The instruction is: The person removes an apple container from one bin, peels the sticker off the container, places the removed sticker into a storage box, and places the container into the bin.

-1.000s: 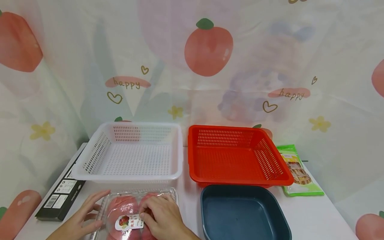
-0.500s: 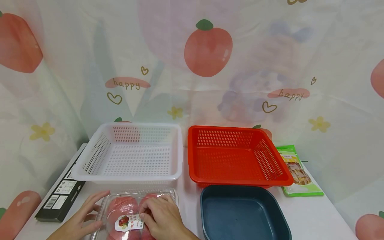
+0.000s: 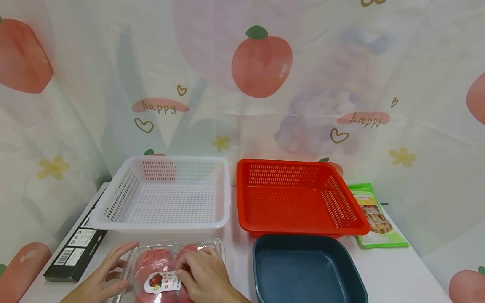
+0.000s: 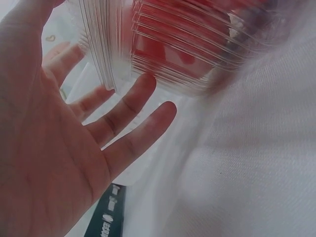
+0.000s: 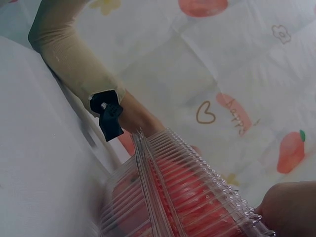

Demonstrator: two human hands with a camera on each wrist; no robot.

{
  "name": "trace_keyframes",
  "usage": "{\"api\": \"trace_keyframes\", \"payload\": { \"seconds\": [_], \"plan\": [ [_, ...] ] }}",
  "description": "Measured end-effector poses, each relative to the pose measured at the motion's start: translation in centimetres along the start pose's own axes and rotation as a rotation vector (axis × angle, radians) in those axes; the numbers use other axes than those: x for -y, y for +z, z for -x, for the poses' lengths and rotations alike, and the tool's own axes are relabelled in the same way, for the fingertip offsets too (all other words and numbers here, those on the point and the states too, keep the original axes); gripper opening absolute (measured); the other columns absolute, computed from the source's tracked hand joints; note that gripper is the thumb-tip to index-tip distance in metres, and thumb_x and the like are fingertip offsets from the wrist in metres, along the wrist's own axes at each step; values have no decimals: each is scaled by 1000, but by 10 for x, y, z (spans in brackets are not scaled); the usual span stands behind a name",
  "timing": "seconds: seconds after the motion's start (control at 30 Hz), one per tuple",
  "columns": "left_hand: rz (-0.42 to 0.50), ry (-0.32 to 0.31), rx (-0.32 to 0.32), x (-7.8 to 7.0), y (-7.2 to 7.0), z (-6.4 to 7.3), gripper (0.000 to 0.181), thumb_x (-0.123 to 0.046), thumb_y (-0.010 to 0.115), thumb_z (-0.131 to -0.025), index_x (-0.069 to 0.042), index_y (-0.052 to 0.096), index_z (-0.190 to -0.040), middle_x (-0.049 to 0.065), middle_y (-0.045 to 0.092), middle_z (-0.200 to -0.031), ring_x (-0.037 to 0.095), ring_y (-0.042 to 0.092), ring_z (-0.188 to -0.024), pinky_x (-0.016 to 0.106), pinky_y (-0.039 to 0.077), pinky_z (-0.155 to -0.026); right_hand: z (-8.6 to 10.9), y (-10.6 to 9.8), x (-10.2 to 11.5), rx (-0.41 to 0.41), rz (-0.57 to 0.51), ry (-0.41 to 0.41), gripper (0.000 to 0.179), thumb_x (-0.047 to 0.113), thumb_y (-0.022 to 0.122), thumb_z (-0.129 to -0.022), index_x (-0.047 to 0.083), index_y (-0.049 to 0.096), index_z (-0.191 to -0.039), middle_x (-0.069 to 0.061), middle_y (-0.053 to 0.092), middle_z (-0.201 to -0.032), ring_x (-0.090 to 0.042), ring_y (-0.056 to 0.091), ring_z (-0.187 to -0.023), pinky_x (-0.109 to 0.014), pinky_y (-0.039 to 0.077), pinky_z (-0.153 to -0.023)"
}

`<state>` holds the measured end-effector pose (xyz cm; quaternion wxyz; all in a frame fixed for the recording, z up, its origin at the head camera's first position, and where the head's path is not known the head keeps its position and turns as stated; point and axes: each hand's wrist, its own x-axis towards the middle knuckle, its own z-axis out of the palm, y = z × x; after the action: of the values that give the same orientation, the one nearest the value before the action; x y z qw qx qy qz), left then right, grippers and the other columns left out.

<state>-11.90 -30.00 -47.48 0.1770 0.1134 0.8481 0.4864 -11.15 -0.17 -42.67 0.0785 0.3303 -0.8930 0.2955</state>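
A clear plastic clamshell box (image 3: 170, 243) of large red round fruit (image 3: 153, 261) lies at the lower left of the head view. A white label (image 3: 159, 283) with a fruit picture is on its lid. My right hand (image 3: 208, 271) is over the lid, its fingers curled and its thumb and forefinger pinching the label's right end. My left hand (image 3: 104, 275) is spread along the box's left side. In the left wrist view its fingers (image 4: 131, 116) are extended near the ribbed wall (image 4: 173, 49). The box's near edge is out of the head view.
Behind the box stands a white perforated basket (image 3: 223, 202), with a red perforated basket (image 3: 242, 214) to its right. A dark blue tub (image 3: 255, 261) is at front right. A black box (image 3: 72, 256) lies at left, and a green packet (image 3: 379, 219) at right.
The view has shifted very slightly; both hands, the fruit box and its label keep their places.
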Motion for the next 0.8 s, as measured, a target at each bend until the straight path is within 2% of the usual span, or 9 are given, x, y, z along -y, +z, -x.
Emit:
{"api": "trace_keyframes", "payload": {
  "seconds": [0.1,0.2,0.33,0.47,0.57,0.67,0.8],
  "plan": [
    [6,-2,6,1,0,0,70,-25,51,-96,-24,12,-155,-11,19,-139,2,45,-107,25,50,-85,0,0,1,-15,3,-2,3,25,61,-94,26,58,-93,17,65,-91,4,56,-86,-22,41,-90],
    [14,-2,9,2,0,0,70,-25,51,-96,-24,12,-155,-10,19,-140,3,45,-107,25,50,-84,1,-3,1,13,-82,55,2,27,61,-94,26,60,-92,18,63,-85,7,53,-82,-23,41,-89],
    [14,14,7,2,0,0,70,-24,50,-96,-23,13,-155,-19,20,-137,2,45,-106,24,50,-83,0,-6,2,43,-195,134,5,29,60,-94,27,63,-90,20,60,-77,10,48,-78,-24,40,-90],
    [0,49,-3,-1,0,0,68,-21,51,-96,-19,16,-154,-29,24,-130,0,46,-105,23,49,-82,-1,-7,3,6,-197,124,5,28,63,-92,27,64,-87,18,59,-71,12,47,-71,-21,39,-89],
    [-10,69,-6,-2,0,0,68,-19,51,-96,-18,17,-154,-32,25,-129,-1,46,-105,22,49,-81,-1,-8,4,-6,-219,134,5,27,64,-91,26,65,-86,17,58,-68,12,46,-67,-19,39,-88],
    [-5,55,11,-1,-1,0,67,-20,50,-97,-19,15,-154,-32,23,-130,-1,46,-105,22,49,-82,0,-10,6,19,-326,228,5,29,64,-91,26,65,-87,16,57,-70,9,45,-71,-19,39,-80],
    [13,15,31,3,-3,-2,69,-23,50,-97,-23,13,-155,-31,21,-130,-1,46,-106,22,49,-83,1,-12,7,-2,-403,315,6,31,64,-91,25,64,-88,15,55,-71,5,42,-76,-18,35,-69]
  ]
}}
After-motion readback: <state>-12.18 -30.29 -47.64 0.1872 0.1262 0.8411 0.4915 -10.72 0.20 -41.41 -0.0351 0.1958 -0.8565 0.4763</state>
